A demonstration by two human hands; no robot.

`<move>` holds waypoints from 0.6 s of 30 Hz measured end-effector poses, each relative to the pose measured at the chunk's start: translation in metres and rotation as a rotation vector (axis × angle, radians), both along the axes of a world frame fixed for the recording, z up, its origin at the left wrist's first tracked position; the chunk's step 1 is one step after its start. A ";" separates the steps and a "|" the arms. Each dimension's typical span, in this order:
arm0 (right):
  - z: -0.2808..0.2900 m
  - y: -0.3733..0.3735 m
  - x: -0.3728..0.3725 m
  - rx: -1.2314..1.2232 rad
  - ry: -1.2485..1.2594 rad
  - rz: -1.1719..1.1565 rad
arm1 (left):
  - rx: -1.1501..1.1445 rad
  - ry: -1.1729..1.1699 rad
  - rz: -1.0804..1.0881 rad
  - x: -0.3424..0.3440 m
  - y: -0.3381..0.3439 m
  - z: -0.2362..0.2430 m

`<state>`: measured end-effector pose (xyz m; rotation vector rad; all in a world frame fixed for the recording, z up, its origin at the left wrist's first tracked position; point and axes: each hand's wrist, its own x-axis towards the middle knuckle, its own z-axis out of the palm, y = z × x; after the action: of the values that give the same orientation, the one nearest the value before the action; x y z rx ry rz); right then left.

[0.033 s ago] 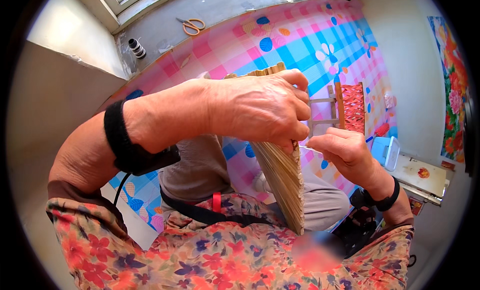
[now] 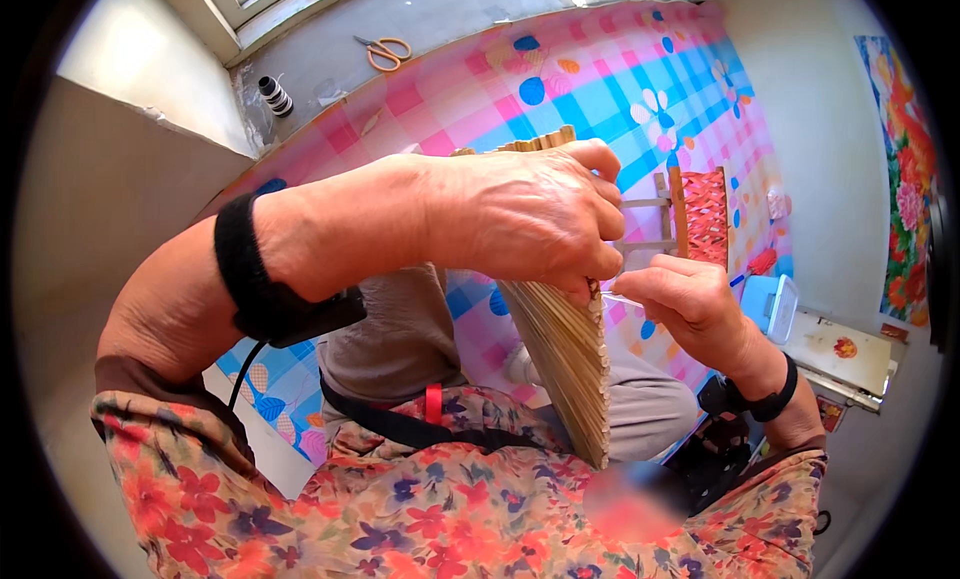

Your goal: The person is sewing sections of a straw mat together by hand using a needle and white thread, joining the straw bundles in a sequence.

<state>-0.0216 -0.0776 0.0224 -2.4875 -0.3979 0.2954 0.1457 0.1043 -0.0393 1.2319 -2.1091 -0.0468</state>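
Observation:
A tan, pleated piece of thin straw-like strips [image 2: 560, 354] stands upright over my lap, its scalloped edge bound with pale stitches. My left hand [image 2: 535, 214] is closed on its edge, fingertips pinching near the stitched corner and covering much of the upper part. Just right of it, my right hand [image 2: 690, 299] is closed, thumb against fingers, on a white thread [image 2: 622, 299] that runs to that corner. Whether a needle is also between those fingers cannot be made out.
On the grey sill lie scissors [image 2: 383, 53] and a thread spool [image 2: 274, 96]. A small stool with a red woven seat [image 2: 707, 217] is on the checked, flowered floor covering [image 2: 600, 89]. To the right are a blue plastic box [image 2: 768, 307] and a pale board [image 2: 840, 354].
My left hand and forearm have shifted very slightly to the right, the pleated piece's upper part with them. Both hands keep their grip.

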 end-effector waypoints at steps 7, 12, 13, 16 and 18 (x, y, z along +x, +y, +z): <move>-0.011 0.000 0.001 0.053 0.001 -0.083 | 0.058 -0.003 -0.026 0.005 -0.013 0.004; -0.010 -0.020 -0.004 0.063 0.029 -0.188 | 0.120 -0.026 -0.064 0.009 -0.036 0.011; -0.010 -0.023 -0.006 0.052 0.042 -0.213 | 0.120 -0.022 -0.078 0.010 -0.040 0.012; -0.012 -0.027 -0.008 0.041 0.028 -0.247 | 0.055 -0.047 -0.104 0.013 -0.050 0.008; -0.011 -0.030 -0.007 0.013 0.022 -0.240 | 0.097 0.001 -0.100 0.013 -0.052 0.010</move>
<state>-0.0290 -0.1072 0.0116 -2.4849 -0.0899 0.2213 0.1587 0.0526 -0.0297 1.1807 -2.1887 -0.1965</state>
